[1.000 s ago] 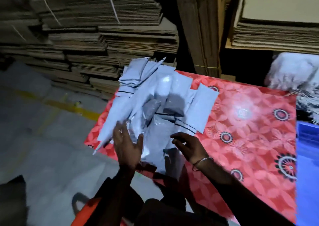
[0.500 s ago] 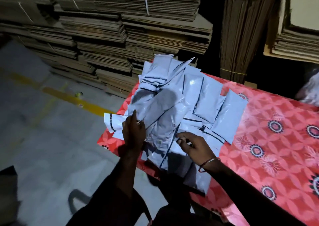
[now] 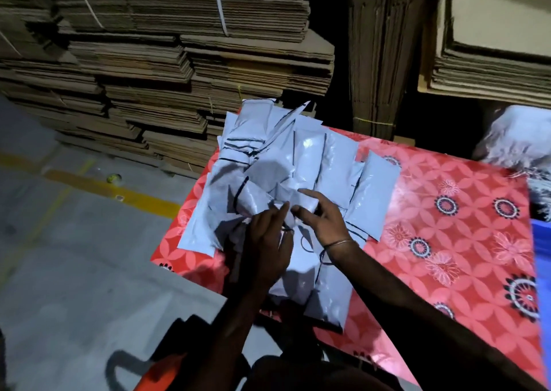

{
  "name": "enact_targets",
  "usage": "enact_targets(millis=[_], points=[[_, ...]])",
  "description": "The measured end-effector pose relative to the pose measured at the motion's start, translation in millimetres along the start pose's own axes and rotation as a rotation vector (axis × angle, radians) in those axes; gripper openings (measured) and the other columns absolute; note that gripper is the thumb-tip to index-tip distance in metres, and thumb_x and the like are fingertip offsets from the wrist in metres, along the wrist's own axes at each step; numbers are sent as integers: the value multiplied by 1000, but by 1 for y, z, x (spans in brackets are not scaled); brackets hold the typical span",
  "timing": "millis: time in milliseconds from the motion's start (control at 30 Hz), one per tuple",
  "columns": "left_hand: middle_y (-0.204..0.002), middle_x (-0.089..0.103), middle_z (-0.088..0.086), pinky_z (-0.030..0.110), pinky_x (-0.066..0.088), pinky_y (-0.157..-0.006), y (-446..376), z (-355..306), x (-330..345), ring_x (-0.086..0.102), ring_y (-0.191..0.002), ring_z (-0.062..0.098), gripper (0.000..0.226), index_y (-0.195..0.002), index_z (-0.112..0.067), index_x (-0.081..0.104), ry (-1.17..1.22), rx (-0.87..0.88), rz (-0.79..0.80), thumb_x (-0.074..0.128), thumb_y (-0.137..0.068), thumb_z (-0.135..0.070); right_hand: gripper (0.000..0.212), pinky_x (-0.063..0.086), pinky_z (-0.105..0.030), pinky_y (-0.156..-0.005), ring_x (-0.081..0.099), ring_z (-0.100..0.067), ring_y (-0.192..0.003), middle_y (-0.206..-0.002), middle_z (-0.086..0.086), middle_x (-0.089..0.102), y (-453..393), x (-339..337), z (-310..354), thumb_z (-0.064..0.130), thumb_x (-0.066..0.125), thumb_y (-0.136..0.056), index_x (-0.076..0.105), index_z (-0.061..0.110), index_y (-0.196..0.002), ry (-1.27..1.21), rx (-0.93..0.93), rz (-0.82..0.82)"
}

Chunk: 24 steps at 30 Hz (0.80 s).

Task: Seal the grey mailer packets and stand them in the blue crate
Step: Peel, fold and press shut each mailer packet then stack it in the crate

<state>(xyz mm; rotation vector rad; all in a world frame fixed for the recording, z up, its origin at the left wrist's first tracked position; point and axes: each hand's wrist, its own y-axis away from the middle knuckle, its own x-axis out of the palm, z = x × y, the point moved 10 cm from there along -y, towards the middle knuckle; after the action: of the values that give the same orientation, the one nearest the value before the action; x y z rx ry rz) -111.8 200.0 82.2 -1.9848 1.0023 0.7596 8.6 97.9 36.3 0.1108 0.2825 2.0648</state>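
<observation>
Standing over the red flowered table [image 3: 447, 241], I am noting flattened cardboard stacks [image 3: 179, 62] filling the wall behind it. A loose heap of grey mailer packets [image 3: 313, 164] is lying on the table's left half, overlapping, some hanging over the near edge. The blue crate [image 3: 541, 241] is showing only as a strip at the far right, well apart from the heap. My left hand [image 3: 265, 247] and right hand [image 3: 323, 220] are meeting over one packet's crumpled top [image 3: 281, 208], fingertips pinching it between them.
</observation>
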Motion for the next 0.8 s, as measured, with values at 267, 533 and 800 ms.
enact_targets(millis=[267, 533, 800], points=[[-137, 55, 5, 36, 44, -108, -18, -77, 58, 52, -126, 28, 71, -158, -15, 36, 90, 132, 165, 63, -92, -23, 29, 39, -33, -67, 44, -20, -71, -74, -10, 47, 26, -141, -17, 29, 77, -77, 65, 3, -81, -269, 26, -313], [-164, 33, 7, 44, 30, -123, -15, -172, 165, 30, -153, 25, 78, -158, -12, 35, 89, 279, 385, 61, -85, -21, 15, 56, -26, -51, 63, -14, -51, -60, 0, 67, 84, -294, -94, -2, 56, -96, 61, 7, -85, -554, 237, -637], [-161, 40, 12, 52, 44, -112, 52, -219, 295, 41, -148, 31, 83, -154, -21, 44, -142, 357, 761, 62, -75, -40, 17, 52, -30, -56, 60, -16, -50, -65, -9, 66, 137, -398, -176, 0, 66, -88, 62, 10, -75, -401, 446, -834]])
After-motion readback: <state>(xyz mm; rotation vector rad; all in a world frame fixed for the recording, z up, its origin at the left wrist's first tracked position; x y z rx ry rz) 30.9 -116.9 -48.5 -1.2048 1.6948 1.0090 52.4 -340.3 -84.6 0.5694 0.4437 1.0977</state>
